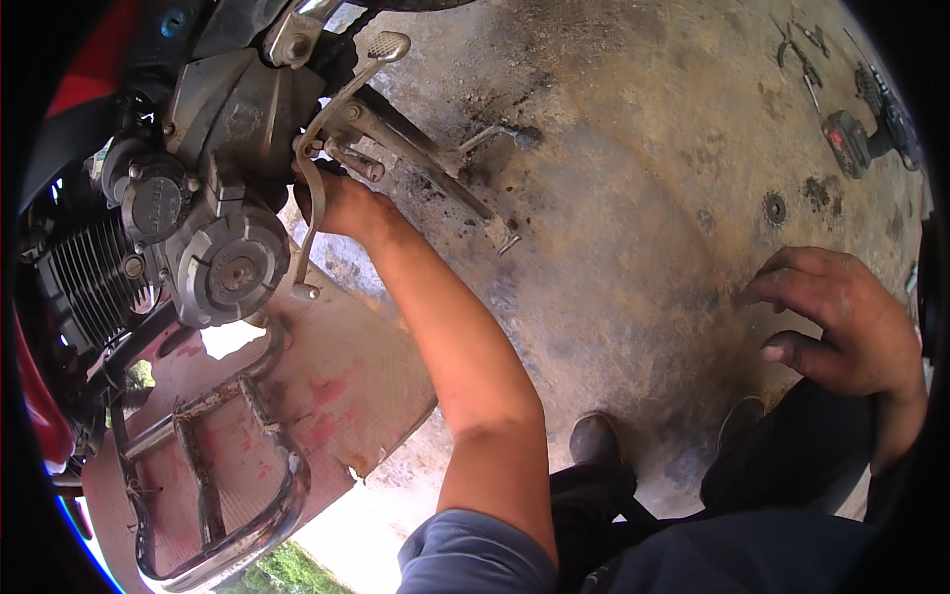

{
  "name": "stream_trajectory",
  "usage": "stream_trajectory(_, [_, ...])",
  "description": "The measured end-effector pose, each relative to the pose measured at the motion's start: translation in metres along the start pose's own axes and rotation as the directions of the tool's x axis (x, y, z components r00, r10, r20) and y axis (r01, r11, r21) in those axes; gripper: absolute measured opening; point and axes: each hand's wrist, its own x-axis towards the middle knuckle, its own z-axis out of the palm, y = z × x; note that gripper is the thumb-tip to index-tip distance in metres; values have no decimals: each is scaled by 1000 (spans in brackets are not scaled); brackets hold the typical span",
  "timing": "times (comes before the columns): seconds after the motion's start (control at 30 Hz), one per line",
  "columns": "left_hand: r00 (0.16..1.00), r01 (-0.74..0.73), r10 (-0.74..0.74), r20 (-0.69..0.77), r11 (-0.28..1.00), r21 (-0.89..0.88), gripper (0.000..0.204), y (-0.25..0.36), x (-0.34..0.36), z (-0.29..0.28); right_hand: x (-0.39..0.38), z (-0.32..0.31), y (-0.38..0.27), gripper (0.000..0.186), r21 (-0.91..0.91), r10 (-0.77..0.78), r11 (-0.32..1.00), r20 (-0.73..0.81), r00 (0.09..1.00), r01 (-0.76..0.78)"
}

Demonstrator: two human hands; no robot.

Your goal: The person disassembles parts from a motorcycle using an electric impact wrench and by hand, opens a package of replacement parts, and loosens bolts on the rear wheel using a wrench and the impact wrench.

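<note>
My left hand (344, 205) reaches in under the motorcycle engine (233, 262), just behind the long metal gear lever (315, 188). Its fingers are hidden by the lever and the engine casing, so what they touch does not show. Close above that hand are the footrest peg (354, 160) and the side stand (445, 178), which slants down over the ground. My right hand (841, 322) hangs at the right above my dark trousers, holding nothing, its fingers loosely bent and the thumb apart from them.
A chrome crash guard (292, 485) sticks out at the lower left over a reddish, worn board (346, 346). On the stained floor lie a cordless power tool (856, 144), pliers (792, 54) and a small round metal part (774, 208). My shoe (596, 439) stands below.
</note>
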Motion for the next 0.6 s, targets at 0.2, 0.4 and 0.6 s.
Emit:
stream_trajectory(0.2, [985,123,-108,-131,986,111,41,-17,-51,-4,-25,-33,9,49,63,80,995,-68,994,-76])
stream_trajectory(0.4, [967,251,-200,-155,830,498,45,9,-168,7,-126,-36,167,27,521,642,765,-578,504,-378])
stream_trajectory(0.6, [935,-249,26,352,757,604,32,36,-186,29,-172,49,303,95,572,750,565,-656,82,-595])
